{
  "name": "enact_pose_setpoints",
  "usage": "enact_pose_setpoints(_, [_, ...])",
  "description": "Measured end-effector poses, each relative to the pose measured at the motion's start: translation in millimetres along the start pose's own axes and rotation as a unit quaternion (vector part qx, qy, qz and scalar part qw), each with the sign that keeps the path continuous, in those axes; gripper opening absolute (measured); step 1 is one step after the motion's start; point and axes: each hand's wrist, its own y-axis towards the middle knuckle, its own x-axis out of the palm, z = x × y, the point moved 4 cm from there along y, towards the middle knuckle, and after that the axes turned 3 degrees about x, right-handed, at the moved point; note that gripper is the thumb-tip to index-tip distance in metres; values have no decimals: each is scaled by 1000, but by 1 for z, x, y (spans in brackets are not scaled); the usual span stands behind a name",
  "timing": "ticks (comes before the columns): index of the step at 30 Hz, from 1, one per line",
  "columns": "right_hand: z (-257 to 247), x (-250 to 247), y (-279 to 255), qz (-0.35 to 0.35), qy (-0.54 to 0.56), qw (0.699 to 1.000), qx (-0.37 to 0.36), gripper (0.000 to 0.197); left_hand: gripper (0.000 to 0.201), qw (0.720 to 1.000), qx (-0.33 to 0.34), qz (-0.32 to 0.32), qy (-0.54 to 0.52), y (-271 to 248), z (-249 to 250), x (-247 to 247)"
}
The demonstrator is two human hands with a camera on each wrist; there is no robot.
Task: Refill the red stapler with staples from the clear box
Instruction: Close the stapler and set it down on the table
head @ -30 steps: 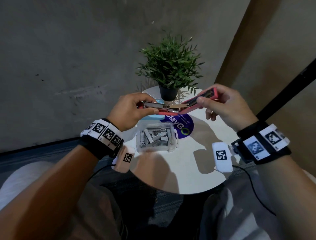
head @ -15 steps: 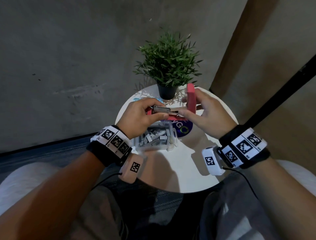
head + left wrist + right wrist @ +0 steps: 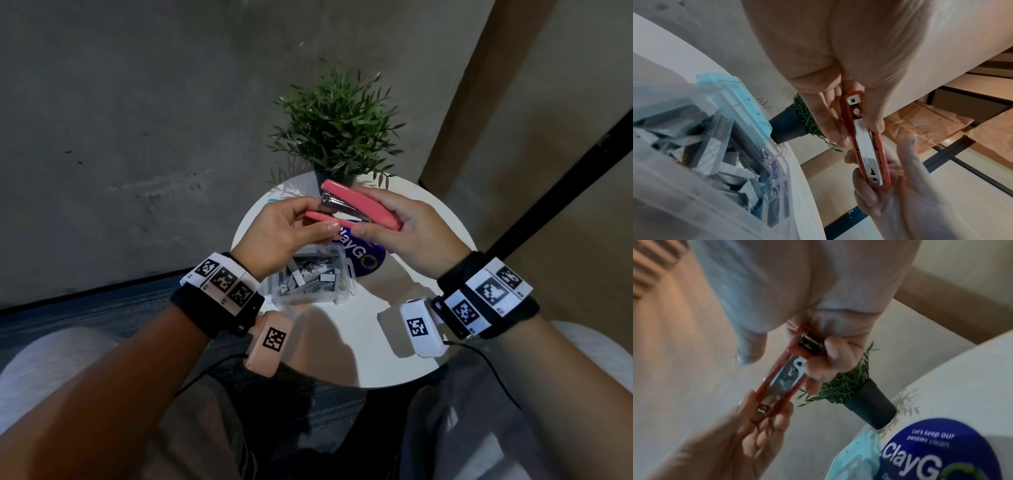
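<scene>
- Red plastic and bright metal: the stapler [image 3: 356,209] is held in the air above the round white surface [image 3: 373,346], between both hands, with its top arm angled a little above its base.
- The left hand [image 3: 281,233] pinches the front end of the base, thumb on one side and fingers curled on the other; from the left wrist, the stapler [image 3: 867,142] shows its metal underside framed in red.
- The right hand [image 3: 407,233] wraps around the rear of the top arm, fingers curled over the red cover and thumb beneath.
- From the right wrist, the stapler [image 3: 785,374] is blurred, so whether staples sit in the channel cannot be told.
- The clear box [image 3: 310,279] stands on the surface just below the hands, open, with loose strips of staples [image 3: 308,274] piled inside.
- A pale blue lid [image 3: 740,100] lies just beyond the box.
- A round blue sticker [image 3: 363,260] lies on the surface beside the box, to its right.
- A small potted plant [image 3: 337,126] stands at the far edge of the surface, behind the stapler.
- Each wrist carries a band with black-and-white square markers.
</scene>
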Motion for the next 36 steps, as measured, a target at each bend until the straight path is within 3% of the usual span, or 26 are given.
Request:
enact_pose_setpoints(4, [-2,-1,0,-30,58,998,26,51,19,1000,-7,7,-13,0,-5,2])
enact_pose_setpoints(7, [0,2,-1,-47,-49,998,-3,68,16,1000,-8,11,-25,1,-7,1])
enact_pose_setpoints(9, [3,4,-1,-23,-84,996,4,64,19,1000,-9,2,-28,1,-8,3])
enact_pose_setpoints(11, [5,7,-1,-15,45,996,73,58,27,999,-11,-10,-29,1,-10,7])
enact_pose_setpoints(13, [9,14,0,-49,208,964,157,59,35,999,-17,-22,-30,0,-11,10])
enact_pose_setpoints(14, [10,15,-1,-69,235,953,177,60,38,999,-21,-25,-33,0,-12,12])
enact_pose_setpoints(16, [8,15,-1,-87,173,968,159,57,41,999,-28,-19,-37,0,-12,12])
enact_pose_setpoints(18, [4,11,-2,-71,-10,994,82,66,38,999,-33,-7,-33,0,-11,11])
enact_pose_setpoints(21, [1,11,-1,-7,-200,980,-12,73,32,998,-44,-5,-32,-2,-12,11])
enact_pose_setpoints(30, [-5,13,-3,12,-233,971,-53,51,31,999,-48,-4,-21,-1,-11,11])
enact_pose_setpoints(36, [-2,18,-1,5,-246,969,-37,58,28,998,-50,-5,-29,-2,-11,10])
